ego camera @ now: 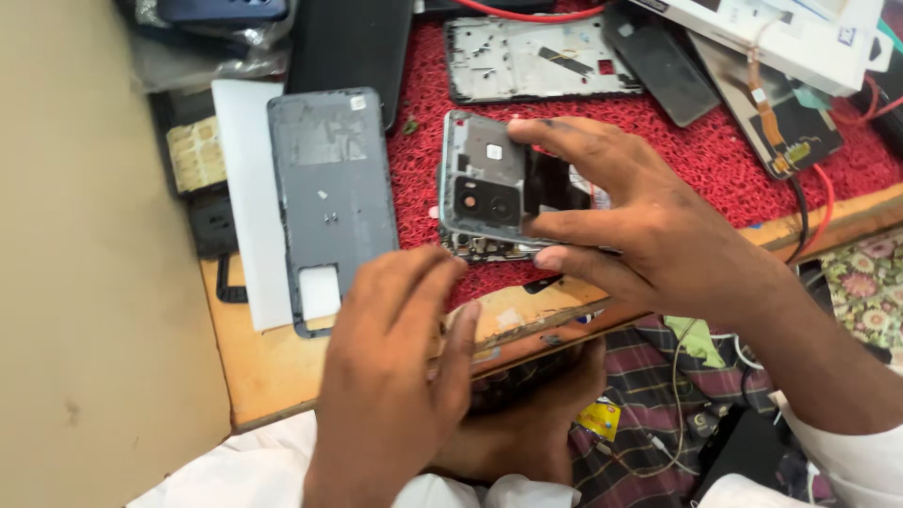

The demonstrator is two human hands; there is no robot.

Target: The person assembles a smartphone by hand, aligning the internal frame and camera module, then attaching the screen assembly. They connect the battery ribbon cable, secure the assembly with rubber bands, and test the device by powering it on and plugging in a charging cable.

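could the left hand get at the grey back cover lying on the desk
Probably yes: the left hand hovers empty just beside the back cover, which lies face-down with nothing on top or between them. The right hand holds the phone clear of it.

I see a fuzzy red mat (715, 150) that looks rough. The grey phone back (331, 188) is dull plastic. The table edge (282, 367) is worn, scratched wood.

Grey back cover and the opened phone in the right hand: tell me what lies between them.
In the head view, only a bare strip of red mat separates the grey back cover from the opened phone held by the right hand.
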